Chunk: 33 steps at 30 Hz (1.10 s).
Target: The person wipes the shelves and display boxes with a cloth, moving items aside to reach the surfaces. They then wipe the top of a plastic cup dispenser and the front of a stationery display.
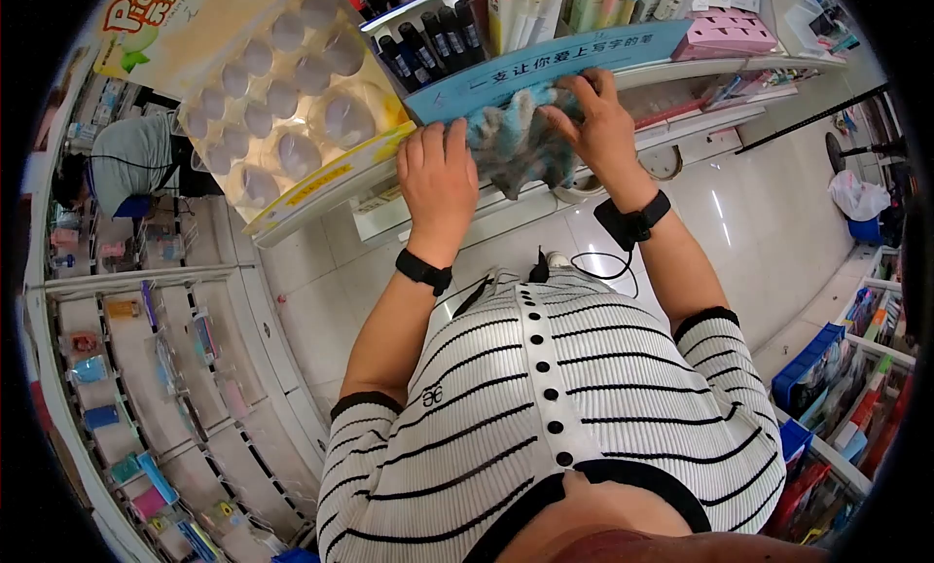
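My left hand rests at the shelf's front edge, between the yellow-edged display box and the blue sign strip. Its fingers lie flat and extended, with nothing visible in them. A grey and light-blue cloth hangs crumpled over the front of the strip, between my two hands. My right hand is at the cloth's upper right, thumb and fingers bent around its edge and gripping it. Black pens stand behind the strip.
Boxed pens and a pink box stand behind and right of the strip. A person bends by the left shelving. Stock fills the lower right racks. A black cable hangs from my right wrist.
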{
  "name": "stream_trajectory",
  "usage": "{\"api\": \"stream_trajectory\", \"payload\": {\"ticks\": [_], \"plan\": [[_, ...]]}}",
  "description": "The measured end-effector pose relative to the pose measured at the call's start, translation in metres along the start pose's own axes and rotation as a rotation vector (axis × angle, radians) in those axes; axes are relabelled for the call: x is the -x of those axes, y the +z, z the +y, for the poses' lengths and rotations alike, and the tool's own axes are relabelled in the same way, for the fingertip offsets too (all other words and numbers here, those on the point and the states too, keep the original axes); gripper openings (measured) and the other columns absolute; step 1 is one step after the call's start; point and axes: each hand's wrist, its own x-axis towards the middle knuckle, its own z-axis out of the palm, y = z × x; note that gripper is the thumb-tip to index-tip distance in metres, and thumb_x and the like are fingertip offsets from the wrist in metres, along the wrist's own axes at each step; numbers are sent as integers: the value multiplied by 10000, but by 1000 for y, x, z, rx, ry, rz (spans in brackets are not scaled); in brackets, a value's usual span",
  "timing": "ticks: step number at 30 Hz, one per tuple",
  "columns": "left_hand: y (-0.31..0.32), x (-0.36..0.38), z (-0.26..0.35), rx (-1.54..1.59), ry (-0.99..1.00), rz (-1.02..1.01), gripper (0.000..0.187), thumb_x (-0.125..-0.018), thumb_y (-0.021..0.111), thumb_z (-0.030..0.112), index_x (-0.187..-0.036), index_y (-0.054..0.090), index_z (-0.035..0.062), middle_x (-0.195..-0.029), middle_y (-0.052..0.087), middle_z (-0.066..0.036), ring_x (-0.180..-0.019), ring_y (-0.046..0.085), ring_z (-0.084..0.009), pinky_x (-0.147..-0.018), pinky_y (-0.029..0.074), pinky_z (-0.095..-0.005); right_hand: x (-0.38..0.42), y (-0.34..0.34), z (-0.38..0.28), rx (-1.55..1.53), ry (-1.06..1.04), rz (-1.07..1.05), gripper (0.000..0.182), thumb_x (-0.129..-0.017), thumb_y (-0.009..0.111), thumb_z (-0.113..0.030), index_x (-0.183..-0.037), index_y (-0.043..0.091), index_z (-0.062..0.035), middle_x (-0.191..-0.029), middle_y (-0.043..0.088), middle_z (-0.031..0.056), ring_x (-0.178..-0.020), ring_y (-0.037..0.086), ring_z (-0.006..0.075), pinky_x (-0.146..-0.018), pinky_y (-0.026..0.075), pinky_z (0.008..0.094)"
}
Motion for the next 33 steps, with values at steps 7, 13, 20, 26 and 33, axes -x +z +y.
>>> {"api": "stream_trajectory", "payload": {"ticks": [7,13,20,26,33], "plan": [[2,-4,-1,16,-32,38,367,-786,708,109,-1148,648,95,-1073,577,-98,-1027,533,-318,-908,416,-453,-3,3,7,-43,44,14,250,-846,758,-289,-1033,668,-148,-1086,578,69,-787,657,312,-646,537,400],[8,-6,-11,56,-54,64,279,-794,649,58,-1063,681,126,-999,595,-39,-997,553,-279,-906,428,-435,-2,9,22,-310,35,85,180,-812,791,-148,-967,719,-92,-1000,611,68,-749,648,230,-653,527,331],[-21,-18,-6,244,-117,231,238,-779,713,31,-999,699,120,-931,629,-66,-922,592,-306,-830,468,-389,-4,-11,8,-393,-98,287,173,-820,760,-34,-982,720,-76,-999,634,82,-750,634,197,-662,526,295],[-27,-45,-13,273,-122,411,188,-745,736,-5,-893,717,110,-903,611,-84,-891,585,-288,-804,472,-373,-32,-17,-9,-350,-220,332,264,-789,731,30,-1009,711,-115,-971,613,77,-758,630,212,-641,516,284],[-14,-33,-17,64,-26,333,202,-730,744,58,-889,730,181,-894,603,4,-844,570,-227,-784,418,-361,-17,10,4,-130,-245,242,267,-752,749,-4,-979,718,-142,-915,612,51,-791,638,238,-642,512,308]]}}
